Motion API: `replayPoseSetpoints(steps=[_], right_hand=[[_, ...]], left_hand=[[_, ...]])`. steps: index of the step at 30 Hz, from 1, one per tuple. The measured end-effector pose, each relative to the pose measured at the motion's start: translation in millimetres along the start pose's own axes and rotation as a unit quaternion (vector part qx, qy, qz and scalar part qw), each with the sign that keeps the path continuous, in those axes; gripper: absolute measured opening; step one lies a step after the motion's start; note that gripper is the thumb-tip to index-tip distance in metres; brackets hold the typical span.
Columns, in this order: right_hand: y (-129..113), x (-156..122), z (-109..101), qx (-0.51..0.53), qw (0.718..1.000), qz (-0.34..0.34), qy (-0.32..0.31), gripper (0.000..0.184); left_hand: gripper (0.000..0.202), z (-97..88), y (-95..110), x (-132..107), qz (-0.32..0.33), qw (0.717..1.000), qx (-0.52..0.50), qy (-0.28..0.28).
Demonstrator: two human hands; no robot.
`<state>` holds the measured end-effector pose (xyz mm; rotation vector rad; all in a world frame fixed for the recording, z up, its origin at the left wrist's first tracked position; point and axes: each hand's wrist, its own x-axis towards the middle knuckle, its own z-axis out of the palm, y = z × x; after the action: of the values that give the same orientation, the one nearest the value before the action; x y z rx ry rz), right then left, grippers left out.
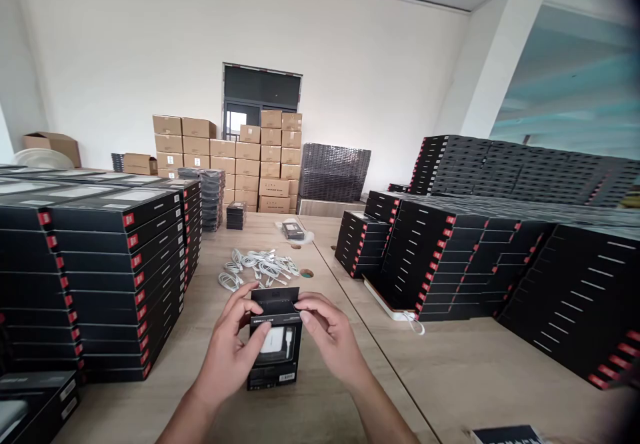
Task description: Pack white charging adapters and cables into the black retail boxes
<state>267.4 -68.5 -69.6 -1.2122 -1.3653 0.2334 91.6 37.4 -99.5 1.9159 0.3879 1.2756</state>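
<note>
A small black retail box (274,372) stands upright on the table in front of me. Its top is open, with the back flap (275,294) raised. Through the front window show a white charger block (271,341) and a white cable plug (289,341). My left hand (233,341) grips the upper left of the box, thumb against the front and fingers at the top edge. At the upper right edge, my right hand (333,334) pinches the box between thumb and fingers. Just beyond lies a loose pile of coiled white cables (265,265).
Tall stacks of black boxes rise at the left (110,284) and right (425,257). A black packet (293,231) lies farther back, near holes in the table (410,357). Brown cartons (247,164) are piled by the wall. At the bottom right, a dark printed item (507,435) is partly visible.
</note>
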Motion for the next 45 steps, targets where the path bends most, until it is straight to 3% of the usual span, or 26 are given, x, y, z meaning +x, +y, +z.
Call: replayPoseSetpoints(steps=[6,8,12,19,27,29,32,34,36,39,45], right_hand=[[-5,-6,3,0.003,0.999,-0.005,0.033,0.003],[-7,-7,4,0.018,0.999,-0.002,0.028,0.010],[-11,-6,5,-0.004,1.000,-0.020,0.001,0.016],[-9,-5,7,0.007,1.000,-0.024,0.009,0.011],[-2,-3,-1,0.084,0.993,0.046,-0.068,0.014],[2,-1,1,0.091,0.993,0.058,-0.042,0.016],[12,0,4,0.091,0.991,0.089,0.050,0.022],[20,1,4,0.127,0.976,0.137,0.116,0.029],[26,1,3,0.180,0.955,0.178,0.152,0.034],[29,1,1,0.225,0.940,0.196,0.166,0.035],[23,1,1,0.231,0.939,0.195,0.164,0.034]], left_hand=[[0.008,-5.1,4,0,-0.036,0.993,-0.107,0.020],[0.013,-4.8,6,0,-0.042,0.990,-0.132,0.021],[0.017,-8.7,11,1,-0.007,0.996,-0.083,-0.028],[0.017,-11.0,10,2,0.048,0.997,-0.045,-0.031],[0.019,-13.3,1,1,0.021,0.998,-0.047,-0.044],[0.021,-11.8,-1,2,-0.005,0.997,-0.070,-0.044],[0.039,-5.1,-2,2,-0.077,0.987,-0.136,-0.039],[0.051,0.2,-2,3,-0.137,0.972,-0.184,-0.052],[0.051,3.8,-1,3,-0.173,0.960,-0.209,-0.072],[0.047,5.1,-1,4,-0.177,0.958,-0.213,-0.081],[0.049,5.0,-1,3,-0.181,0.959,-0.206,-0.070]])
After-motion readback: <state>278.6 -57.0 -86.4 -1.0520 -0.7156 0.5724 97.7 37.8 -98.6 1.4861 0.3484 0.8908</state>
